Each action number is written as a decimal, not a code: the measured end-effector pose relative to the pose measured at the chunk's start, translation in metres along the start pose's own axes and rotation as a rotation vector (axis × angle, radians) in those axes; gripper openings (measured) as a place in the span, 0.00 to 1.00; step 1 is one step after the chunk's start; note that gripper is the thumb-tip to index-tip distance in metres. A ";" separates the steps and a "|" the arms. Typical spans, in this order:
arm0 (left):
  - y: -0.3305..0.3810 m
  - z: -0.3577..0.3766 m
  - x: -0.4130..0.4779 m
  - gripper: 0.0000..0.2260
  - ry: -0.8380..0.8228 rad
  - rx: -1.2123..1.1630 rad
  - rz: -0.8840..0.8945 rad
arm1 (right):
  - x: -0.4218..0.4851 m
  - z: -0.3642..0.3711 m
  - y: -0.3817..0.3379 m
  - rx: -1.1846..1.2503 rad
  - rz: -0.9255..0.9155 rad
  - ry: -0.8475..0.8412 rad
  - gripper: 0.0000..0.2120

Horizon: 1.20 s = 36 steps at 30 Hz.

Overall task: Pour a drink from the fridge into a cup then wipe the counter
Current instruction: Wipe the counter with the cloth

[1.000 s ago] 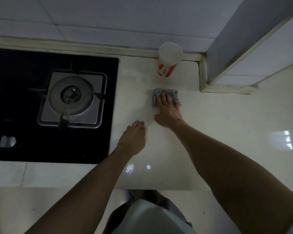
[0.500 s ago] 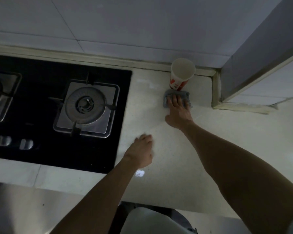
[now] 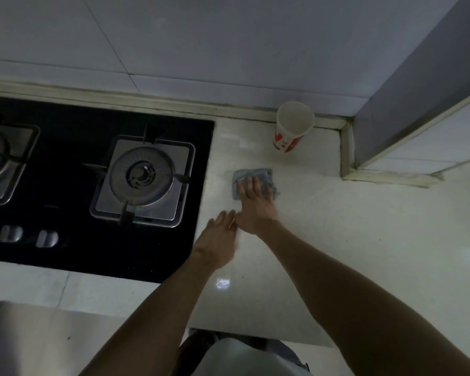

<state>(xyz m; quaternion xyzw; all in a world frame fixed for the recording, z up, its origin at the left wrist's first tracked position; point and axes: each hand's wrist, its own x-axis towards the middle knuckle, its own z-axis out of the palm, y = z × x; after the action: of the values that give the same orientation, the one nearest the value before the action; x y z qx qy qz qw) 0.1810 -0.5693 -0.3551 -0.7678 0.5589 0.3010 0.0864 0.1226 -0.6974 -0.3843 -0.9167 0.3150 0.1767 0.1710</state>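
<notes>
Pressing soft, limp cloth point(image 3: 251, 175) flat at frame centre, right hand point(image 3: 255, 204) fingers spread on top; left hand point(image 3: 219, 240) fingers loosely together, resting on surface point(image 3: 364, 240); light paper cup point(image 3: 293, 127) tip-prone.

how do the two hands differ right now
The right hand presses flat on the blue cloth; the left hand has nothing under it but bare counter. The right hand reaches further toward the paper cup; the left sits nearer the stove. Both are palm down, fingers extended.

Cup point(image 3: 293, 127) behind cloth point(image 3: 253, 174) on counter point(image 3: 364, 240), right of stove point(image 3: 98, 185).
</notes>
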 end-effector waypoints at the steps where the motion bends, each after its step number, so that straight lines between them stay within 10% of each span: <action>1: -0.001 -0.001 0.002 0.30 -0.005 -0.014 0.006 | 0.004 -0.003 0.000 -0.004 -0.006 -0.018 0.41; 36: -0.006 0.012 0.005 0.36 0.001 -0.059 0.025 | 0.165 -0.055 -0.043 -0.010 0.079 0.059 0.43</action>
<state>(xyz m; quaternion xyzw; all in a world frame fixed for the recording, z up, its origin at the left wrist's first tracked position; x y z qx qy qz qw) 0.1825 -0.5652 -0.3689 -0.7630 0.5596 0.3180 0.0598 0.2838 -0.7743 -0.3983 -0.9091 0.3552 0.1579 0.1501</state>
